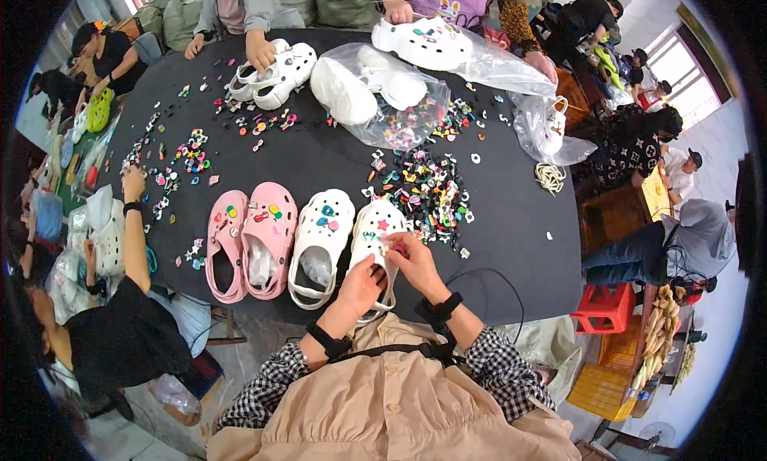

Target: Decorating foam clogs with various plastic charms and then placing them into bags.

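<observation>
A white clog (366, 225) with a red star charm and small green charms stands at the table's near edge. My left hand (361, 285) is closed on its heel side, the fingertips partly inside the opening. With fingertips pinched, my right hand (414, 263) works at the clog's upper right side. Between those fingertips shows a small pinkish shoe charm (396, 247), mostly hidden. Just left stands the matching white clog (323, 213) with colourful charms and clear plastic inside. Beyond my hands, a pile of mixed shoe charms (427, 193) spreads over the black tabletop.
A pair of pink clogs (264, 229) stands to the left. Bagged white clogs (375, 89) and a pair of white clogs (276, 73) lie at the far side, near co-workers' hands. A bundle of cord (550, 177) lies right. A red stool (605, 307) stands beyond the table.
</observation>
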